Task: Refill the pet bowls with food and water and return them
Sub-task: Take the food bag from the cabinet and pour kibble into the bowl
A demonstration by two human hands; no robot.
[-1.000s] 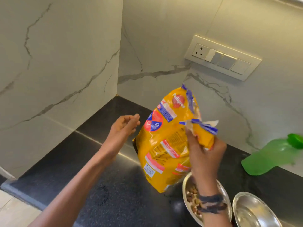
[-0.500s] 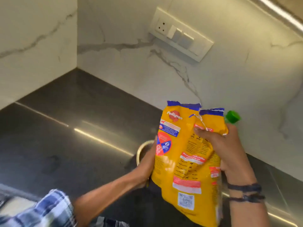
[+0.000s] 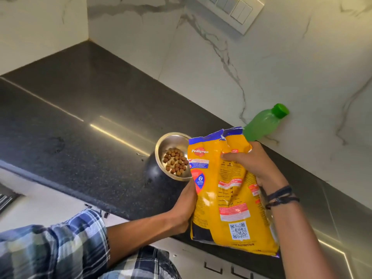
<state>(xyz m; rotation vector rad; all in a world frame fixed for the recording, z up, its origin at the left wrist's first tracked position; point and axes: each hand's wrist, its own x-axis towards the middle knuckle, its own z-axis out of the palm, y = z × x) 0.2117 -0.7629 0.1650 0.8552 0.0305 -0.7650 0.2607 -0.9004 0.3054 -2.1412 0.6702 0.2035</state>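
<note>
Dark counter scene, near to far: bag is gripped upright by right hand with fingers curled round its top, steadied by left hand, fingers hidden; bowl with some kibble beside it, bottle behind; feeding step judged underway, tilting needed next.

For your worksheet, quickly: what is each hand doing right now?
Left hand: closed on the food bag's lower edge.
Right hand: closed on the bag near its torn top.
</note>
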